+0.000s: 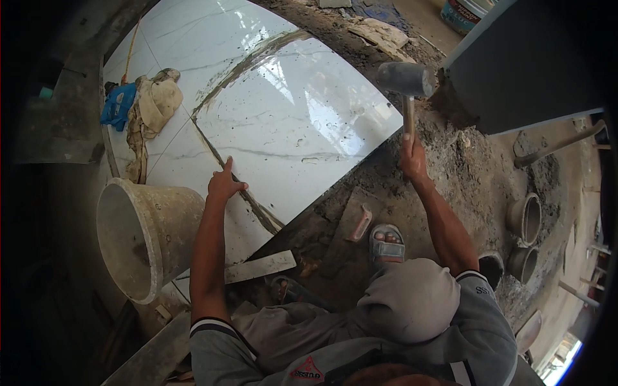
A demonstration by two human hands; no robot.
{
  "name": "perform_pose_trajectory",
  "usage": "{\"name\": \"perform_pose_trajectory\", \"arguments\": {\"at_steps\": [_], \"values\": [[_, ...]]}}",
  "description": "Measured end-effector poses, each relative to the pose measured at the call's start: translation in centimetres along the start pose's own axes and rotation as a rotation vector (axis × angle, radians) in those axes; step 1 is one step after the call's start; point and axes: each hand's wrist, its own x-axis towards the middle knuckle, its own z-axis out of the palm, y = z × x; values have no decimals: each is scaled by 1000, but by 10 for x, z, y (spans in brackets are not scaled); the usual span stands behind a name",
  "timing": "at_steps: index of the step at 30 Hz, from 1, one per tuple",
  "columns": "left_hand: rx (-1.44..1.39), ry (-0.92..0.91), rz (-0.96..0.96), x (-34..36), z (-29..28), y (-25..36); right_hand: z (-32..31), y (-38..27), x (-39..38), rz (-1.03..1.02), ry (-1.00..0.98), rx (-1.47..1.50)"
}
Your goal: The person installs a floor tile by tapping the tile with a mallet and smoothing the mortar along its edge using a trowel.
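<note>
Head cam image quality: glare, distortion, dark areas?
Head view: bright reflections streak the marbled white tile; fisheye distortion curves its edges; corners fall to black, while a lower-right patch is blown out; the left hand, right hand and mallet are readable.

Rough, crumbly dirt floor (454,186) was spread to the right of the grip (412,157) and on its near side. Beyond the grip, to the right, a dark grey, flat surface (534,64) was seen, and a paint tub (465,15) was partly hidden behind it. Farther right, paler ground (575,202) was shown. Bright light (561,368) was admitted at the near right, while the far left was left in shadow.
</note>
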Motion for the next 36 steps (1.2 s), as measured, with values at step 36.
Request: {"name": "perform_pose_trajectory", "arguments": {"at_steps": [36], "values": [[-68, 109, 57, -2, 7, -24, -132, -9, -44, 287, -392, -274]]}}
